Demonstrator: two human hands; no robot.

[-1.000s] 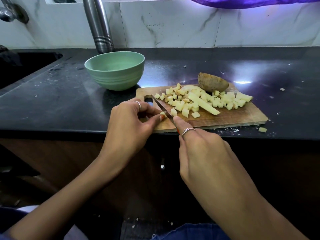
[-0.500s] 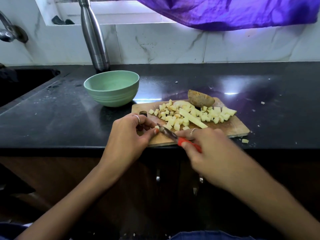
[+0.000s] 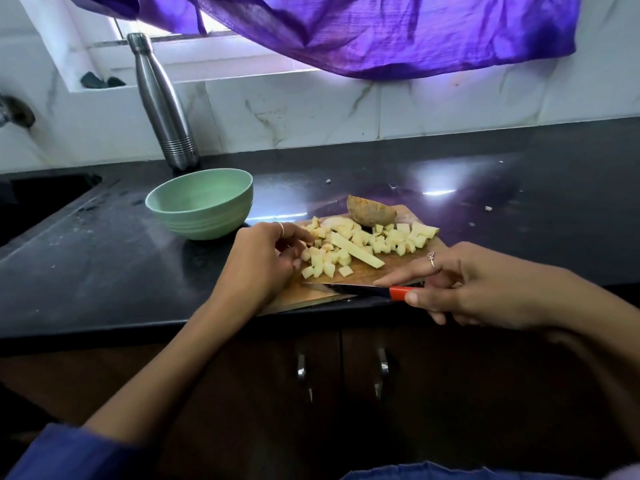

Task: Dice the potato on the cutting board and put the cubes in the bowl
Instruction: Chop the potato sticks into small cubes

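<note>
A wooden cutting board [image 3: 363,273] lies on the black counter, covered with pale potato cubes [image 3: 398,239] and one long potato strip [image 3: 356,250]. An uncut potato piece with brown skin [image 3: 370,211] sits at the board's far edge. My left hand [image 3: 263,261] rests on the board's left side, fingers curled among the cubes. My right hand [image 3: 460,285] grips a red-handled knife [image 3: 360,289] that lies flat along the board's near edge, index finger stretched along the blade. The green bowl [image 3: 201,204] stands empty to the left of the board.
A steel bottle [image 3: 162,105] stands against the wall behind the bowl. A sink [image 3: 45,192] opens at the far left. Purple cloth [image 3: 381,32] hangs above. Stray potato bits [image 3: 488,208] lie on the counter at right. Cabinet handles [image 3: 301,370] sit below the counter edge.
The knife has swung from pointing away to lying flat along the board's near edge. My left hand has moved further onto the board among the cubes. The view has tilted upward.
</note>
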